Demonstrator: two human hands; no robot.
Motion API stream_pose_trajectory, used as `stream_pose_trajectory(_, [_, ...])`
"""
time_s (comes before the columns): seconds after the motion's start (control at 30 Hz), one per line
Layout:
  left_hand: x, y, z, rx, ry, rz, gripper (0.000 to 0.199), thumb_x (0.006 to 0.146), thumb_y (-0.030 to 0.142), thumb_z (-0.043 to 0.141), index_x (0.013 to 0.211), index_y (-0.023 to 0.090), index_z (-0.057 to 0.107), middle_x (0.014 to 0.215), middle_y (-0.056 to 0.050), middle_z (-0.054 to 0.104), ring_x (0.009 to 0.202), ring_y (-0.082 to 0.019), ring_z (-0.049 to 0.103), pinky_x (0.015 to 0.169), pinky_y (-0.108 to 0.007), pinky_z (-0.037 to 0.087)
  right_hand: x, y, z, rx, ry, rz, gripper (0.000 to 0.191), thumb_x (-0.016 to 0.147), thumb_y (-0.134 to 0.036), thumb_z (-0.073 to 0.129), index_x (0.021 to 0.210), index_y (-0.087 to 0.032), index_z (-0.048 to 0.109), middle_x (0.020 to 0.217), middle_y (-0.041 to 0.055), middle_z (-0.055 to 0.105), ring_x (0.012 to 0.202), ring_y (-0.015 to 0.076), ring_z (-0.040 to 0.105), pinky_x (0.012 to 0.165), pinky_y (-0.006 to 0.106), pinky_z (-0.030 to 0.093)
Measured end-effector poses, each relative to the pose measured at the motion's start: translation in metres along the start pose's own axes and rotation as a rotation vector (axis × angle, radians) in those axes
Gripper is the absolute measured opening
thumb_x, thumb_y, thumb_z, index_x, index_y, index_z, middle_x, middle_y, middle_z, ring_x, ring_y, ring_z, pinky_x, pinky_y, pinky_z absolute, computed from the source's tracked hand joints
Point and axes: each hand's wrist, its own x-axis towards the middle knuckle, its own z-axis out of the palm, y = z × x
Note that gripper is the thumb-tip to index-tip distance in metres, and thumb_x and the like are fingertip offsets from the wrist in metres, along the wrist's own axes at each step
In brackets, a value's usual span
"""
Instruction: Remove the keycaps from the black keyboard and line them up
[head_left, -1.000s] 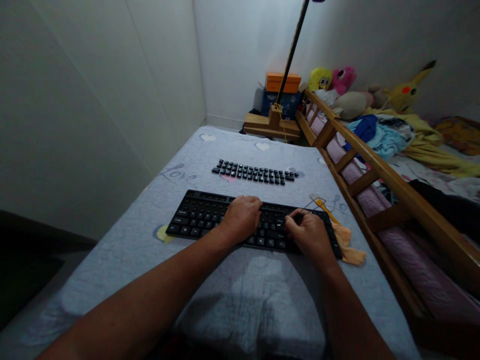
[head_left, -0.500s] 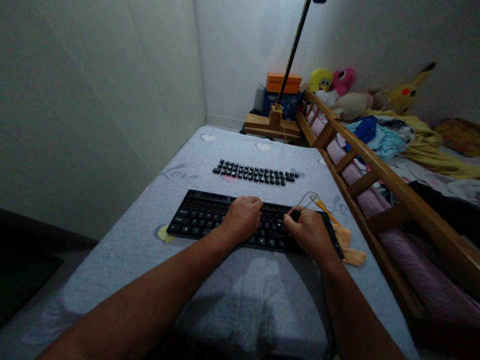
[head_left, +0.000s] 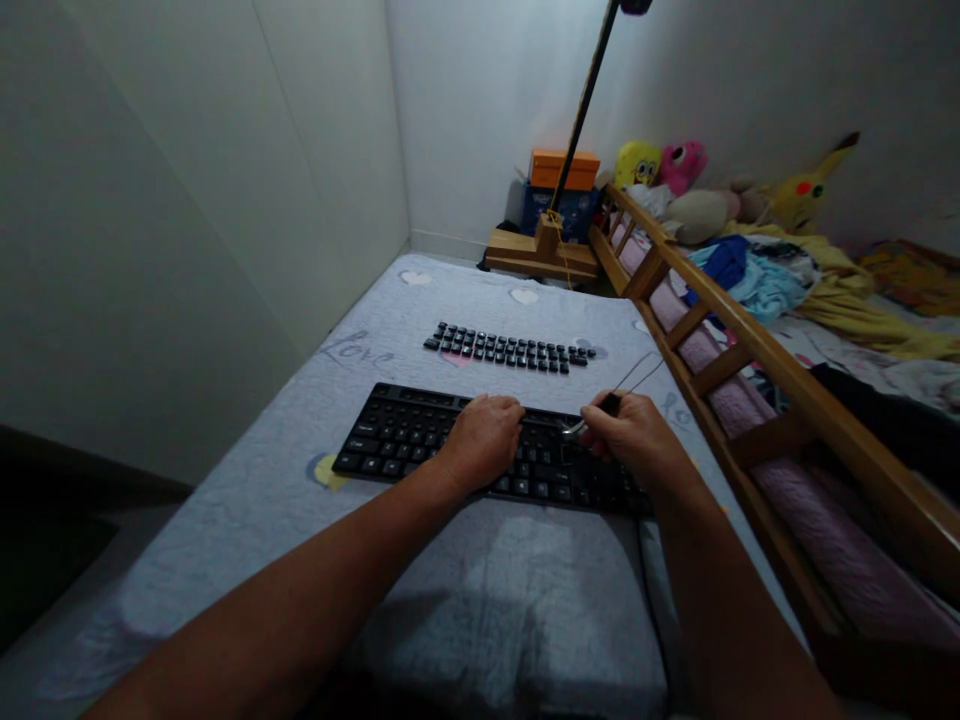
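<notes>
A black keyboard (head_left: 409, 435) lies across the bed's patterned sheet. My left hand (head_left: 484, 435) rests on its middle, fingers together and curled toward the far edge, steadying it. My right hand (head_left: 630, 430) is closed around the dark middle of a wire keycap puller (head_left: 611, 403). One pair of long wires sticks up and away to the right; the metal end points down at the keys on the keyboard's right part. Whether a keycap sits in that end is too small to tell. Beyond the keyboard, several loose black keycaps (head_left: 510, 350) lie in rows.
A wooden bed rail (head_left: 731, 355) runs along the right, with clothes (head_left: 750, 280) and plush toys (head_left: 684, 165) behind it. At the far end stand a lamp pole on a wooden base (head_left: 540, 252) and an orange box (head_left: 564, 170). A pale panel (head_left: 187, 200) rises on the left.
My right hand has lifted slightly and turned, swinging the puller's long wires up and right and exposing its metal end. It now covers the orange cloth. My left hand stays put.
</notes>
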Motion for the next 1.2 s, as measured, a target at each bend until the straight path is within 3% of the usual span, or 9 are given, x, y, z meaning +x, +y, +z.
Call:
stream_pose_trajectory(0.33, [-0.006,0.003,0.001,-0.052,0.110,0.065,0.023,0.089,0.022,0.055,0.110,0.018,0.063,0.118,-0.009,0.065,0.113,-0.024,0.056,0.107,-0.045,0.037,-0.011,0.013,0.013,-0.062,0.193,-0.136,0.019,0.080,-0.033,0.055,0.069,-0.017,0.060,0.055,0.0015,0.064,0.048,0.0143,0.058,0.050,0.024,0.042])
stream_pose_trajectory(0.47, [-0.006,0.005,-0.002,-0.112,0.186,0.139,0.022,0.087,0.020,0.058,0.107,0.016,0.064,0.113,-0.008,0.065,0.111,-0.024,0.055,0.103,-0.043,0.041,-0.013,0.014,0.016,-0.032,0.220,-0.174,0.022,0.080,-0.035,0.055,0.066,-0.018,0.059,0.055,0.0009,0.062,0.049,0.0144,0.056,0.051,0.025,0.041])
stream_pose_trajectory(0.93, [-0.004,0.002,-0.001,-0.199,0.239,0.337,0.025,0.089,0.017,0.057,0.112,0.018,0.066,0.098,-0.005,0.070,0.098,-0.021,0.056,0.092,-0.040,0.044,-0.021,0.013,0.020,0.104,0.035,-0.234,0.018,0.078,-0.033,0.058,0.068,-0.017,0.059,0.058,0.0000,0.058,0.052,0.0127,0.051,0.049,0.023,0.037])
stream_pose_trajectory(1.2, [-0.004,-0.001,0.003,-0.149,0.305,0.422,0.017,0.092,0.024,0.056,0.096,0.020,0.072,0.085,-0.003,0.072,0.088,-0.018,0.059,0.086,-0.035,0.045,-0.021,0.017,0.023,0.222,0.001,-0.188,0.016,0.077,-0.031,0.062,0.070,-0.018,0.060,0.058,-0.0001,0.062,0.053,0.0130,0.055,0.050,0.023,0.039])
